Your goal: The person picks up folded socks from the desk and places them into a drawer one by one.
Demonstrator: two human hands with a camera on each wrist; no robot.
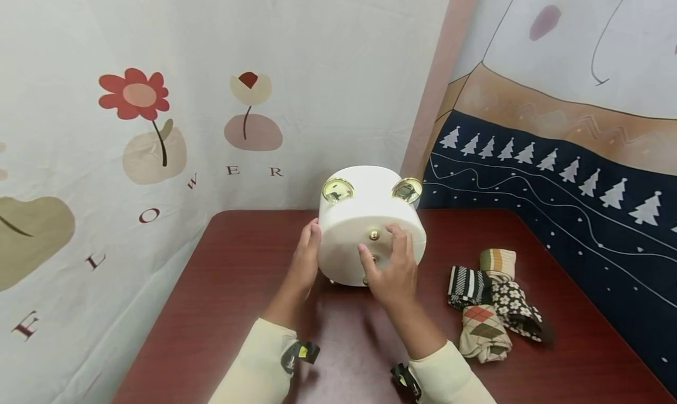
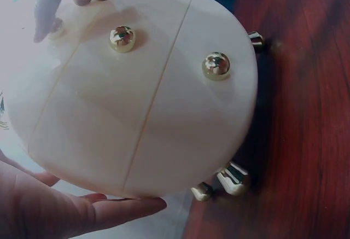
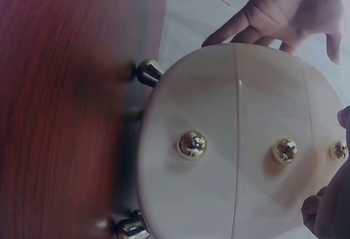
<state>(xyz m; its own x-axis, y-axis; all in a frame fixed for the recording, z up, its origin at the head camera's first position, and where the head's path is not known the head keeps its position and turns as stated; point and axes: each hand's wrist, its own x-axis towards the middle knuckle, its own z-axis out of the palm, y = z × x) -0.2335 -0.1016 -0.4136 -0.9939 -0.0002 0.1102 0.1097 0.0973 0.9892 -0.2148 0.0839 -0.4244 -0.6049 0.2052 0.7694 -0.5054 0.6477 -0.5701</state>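
A white, round-fronted box [image 1: 344, 248] stands on the table, shaped like a twin-bell alarm clock, with gold domes on top and small gold feet. Seams split its front into three sections, each bearing a gold knob; the top knob [image 1: 374, 235] and the middle knob [image 2: 122, 38] show clearly. My left hand [image 1: 304, 257] rests against the box's left side, fingers extended along it. In front of the face is my right hand [image 1: 394, 271], its thumb and bent fingers spread on either side of the top knob, with a gap around the knob in the right wrist view.
Several folded patterned socks [image 1: 485, 333] lie together on the right side of the dark red table [image 1: 238, 263]. A printed cloth wall [image 1: 338, 86] rises behind the table, and a navy patterned cloth [image 1: 529, 198] runs along its right.
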